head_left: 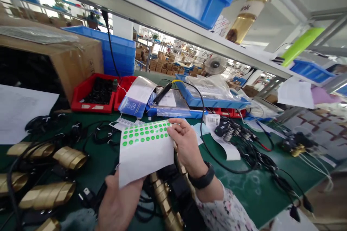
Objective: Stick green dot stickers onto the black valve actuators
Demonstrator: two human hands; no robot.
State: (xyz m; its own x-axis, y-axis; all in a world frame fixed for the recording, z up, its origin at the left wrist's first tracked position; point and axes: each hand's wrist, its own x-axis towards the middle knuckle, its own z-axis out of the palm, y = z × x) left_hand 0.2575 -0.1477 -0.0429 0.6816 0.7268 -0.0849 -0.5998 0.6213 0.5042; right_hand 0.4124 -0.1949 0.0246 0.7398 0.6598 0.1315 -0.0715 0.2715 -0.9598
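Observation:
A white sheet of round green stickers (pixel 146 155) is held up in front of me, with rows of stickers along its upper part. My right hand (pixel 185 144) pinches its right edge between thumb and fingers, close to the sticker rows. Under the lower left edge, my left hand (pixel 119 200) supports the sheet, its fingers partly hidden behind the paper. Below the sheet lie brass fittings (pixel 164 198) joined to black bodies. More brass fittings (pixel 70 157) with black cables rest on the green table to the left, near a black plug (pixel 86 195).
Red bins (pixel 93 106), one with small black parts, stand at the back left beside a cardboard box (pixel 78 57). A blue tray (pixel 217 103) holds plastic bags. Black cables with metal connectors (pixel 238 131) lie to the right. A shelf (pixel 173 12) crosses overhead.

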